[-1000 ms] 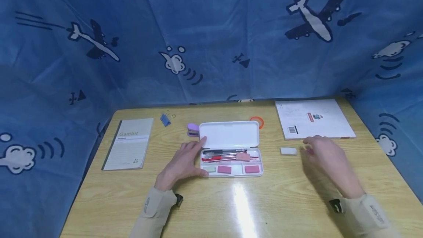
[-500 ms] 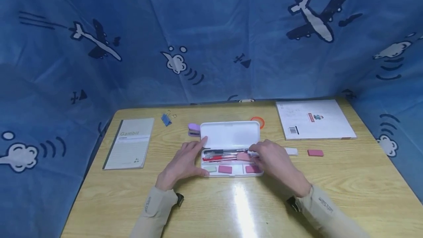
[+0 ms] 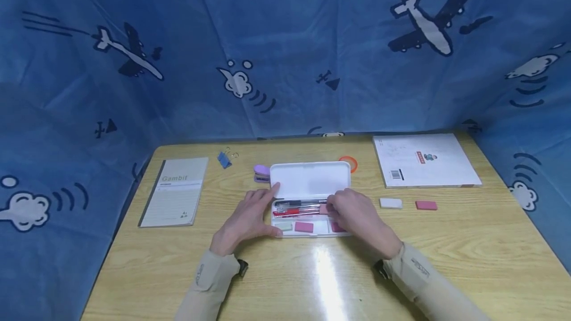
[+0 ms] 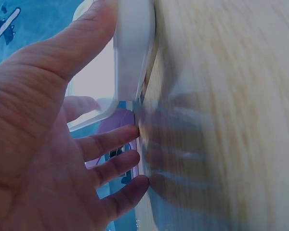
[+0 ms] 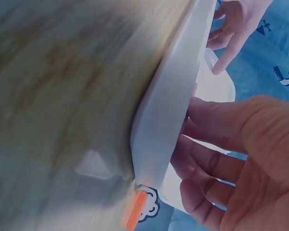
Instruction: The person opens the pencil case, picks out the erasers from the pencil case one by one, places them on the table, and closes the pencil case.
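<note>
A white pencil case (image 3: 319, 232) stands open on the table, its lid (image 3: 311, 181) laid back. In it lie several pens (image 3: 294, 208), a pale green eraser (image 3: 284, 226) and a dark pink eraser (image 3: 304, 227). Another dark pink eraser (image 3: 336, 227) is partly covered by my right hand (image 3: 357, 216). My left hand (image 3: 247, 216) spans the case's left end, thumb on the front wall, index finger at the lid, other fingers extended. My right thumb and fingers curl around a light pink eraser (image 3: 323, 209) on the pens; most of it is hidden.
A white eraser (image 3: 390, 203) and a pink eraser (image 3: 426, 205) lie right of the case. Behind it are a purple stapler (image 3: 261, 173) and an orange ring (image 3: 349, 163). A blue binder clip (image 3: 224, 160), a notebook (image 3: 174, 192) and a white book (image 3: 426, 160) lie farther out.
My right hand has moved left from the pink eraser, left lying beside the white one, to the case, and slid farther over the light pink eraser. My left hand has stayed put.
</note>
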Demonstrator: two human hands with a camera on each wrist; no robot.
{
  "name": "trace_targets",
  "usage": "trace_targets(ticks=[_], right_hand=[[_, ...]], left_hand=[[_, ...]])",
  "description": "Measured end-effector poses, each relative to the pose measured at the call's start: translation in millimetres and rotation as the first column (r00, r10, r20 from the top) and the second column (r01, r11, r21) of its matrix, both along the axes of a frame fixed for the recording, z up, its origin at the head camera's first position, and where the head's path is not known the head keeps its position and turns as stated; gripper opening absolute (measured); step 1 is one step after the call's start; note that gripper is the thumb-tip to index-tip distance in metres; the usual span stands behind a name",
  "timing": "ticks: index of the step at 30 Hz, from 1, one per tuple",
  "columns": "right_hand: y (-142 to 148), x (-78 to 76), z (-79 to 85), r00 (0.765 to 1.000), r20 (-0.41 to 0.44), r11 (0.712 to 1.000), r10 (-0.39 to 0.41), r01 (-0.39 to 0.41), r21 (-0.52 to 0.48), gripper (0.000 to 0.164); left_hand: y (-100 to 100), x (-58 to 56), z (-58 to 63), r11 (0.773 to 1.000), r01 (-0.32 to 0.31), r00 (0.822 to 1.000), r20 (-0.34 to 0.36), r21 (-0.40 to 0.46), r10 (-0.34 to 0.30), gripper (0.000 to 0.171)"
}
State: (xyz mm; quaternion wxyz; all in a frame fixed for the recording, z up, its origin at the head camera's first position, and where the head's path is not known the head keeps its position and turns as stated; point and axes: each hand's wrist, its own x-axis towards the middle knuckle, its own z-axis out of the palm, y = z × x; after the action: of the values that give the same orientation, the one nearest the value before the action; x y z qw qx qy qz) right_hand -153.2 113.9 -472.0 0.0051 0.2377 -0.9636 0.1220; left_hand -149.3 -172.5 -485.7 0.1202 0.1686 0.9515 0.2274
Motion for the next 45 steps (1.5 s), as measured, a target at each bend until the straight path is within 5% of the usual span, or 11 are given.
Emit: trace_targets(ticks=[11,19,32,45], right_hand=[[8.4,6.7,-0.9,0.997,-0.079,0.999,0.019,-0.021,-0.029,0.009],[44.6,15.7,2.5,0.99,-0.141,0.994,-0.013,-0.002,-0.106,0.012],[111.4,43.5,2.3,0.989,-0.079,0.991,-0.122,0.118,-0.061,0.025],[127.1,48.5,-8.8,0.987,-0.075,0.99,-0.141,0.139,-0.022,0.012]], left_hand=[[1.7,0.9,-0.9,1.0,-0.007,1.0,0.006,-0.001,0.007,0.123],[1.9,0.1,-0.6,1.0,-0.001,1.0,0.006,-0.002,0.001,0.124],[-0.9,1.4,-0.4,1.0,-0.018,1.0,0.01,-0.004,0.018,0.124],[0.8,-0.2,0.6,1.0,-0.009,1.0,0.021,-0.01,0.009,0.125]])
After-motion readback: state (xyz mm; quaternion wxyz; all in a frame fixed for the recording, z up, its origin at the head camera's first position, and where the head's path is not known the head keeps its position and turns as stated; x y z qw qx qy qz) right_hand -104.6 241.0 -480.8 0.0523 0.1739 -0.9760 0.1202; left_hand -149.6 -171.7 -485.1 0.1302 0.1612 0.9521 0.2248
